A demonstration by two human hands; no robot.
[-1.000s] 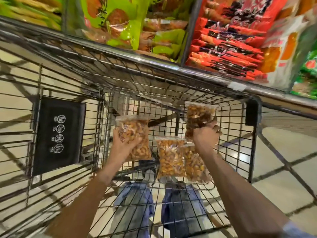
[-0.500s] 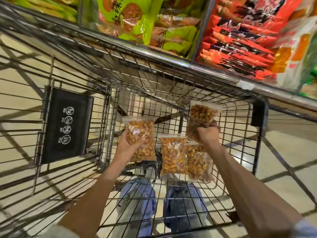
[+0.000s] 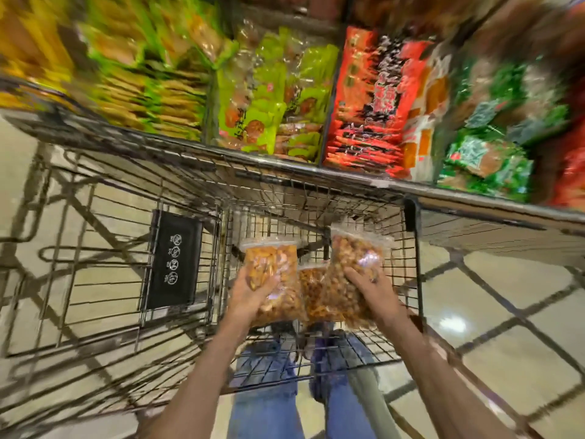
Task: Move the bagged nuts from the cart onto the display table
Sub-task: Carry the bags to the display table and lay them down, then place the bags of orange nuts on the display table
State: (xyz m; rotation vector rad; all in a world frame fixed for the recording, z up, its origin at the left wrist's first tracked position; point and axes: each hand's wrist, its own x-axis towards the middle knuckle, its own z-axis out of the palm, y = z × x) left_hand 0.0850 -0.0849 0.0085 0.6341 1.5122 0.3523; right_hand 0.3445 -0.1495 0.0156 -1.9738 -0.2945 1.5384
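Holding two clear bags of nuts inside the cart's upper seat basket, the person appears to be at the pick-up step, with nothing yet carried across to the display. The left bag of nuts [image 3: 274, 274] sits in the left hand [image 3: 250, 294], whose fingers curl round its lower half from the side, and the right bag of nuts [image 3: 353, 274] is taken by the right hand [image 3: 370, 289], fingers spread over its face and gripping its lower part. Between the two, a third bag of nuts [image 3: 311, 293] shows only as a narrow strip, seemingly lying in the basket; whether a further bag lies behind it I cannot tell, since the view is blurred. All of these are within the wire cart [image 3: 316, 191], just beside its black sign panel [image 3: 172, 264]. Beyond the cart's far rim, touching or nearly so, stands the display table [image 3: 474, 193], its bins packed with green snack packets [image 3: 269, 99] and red snack packets [image 3: 376, 99]. In my judgement the next move calls for lifting both bags clear of the basket's wire wall, over the rim, and finding a free spot among those packed bins, while keeping the slippery film from sliding out of the grip.
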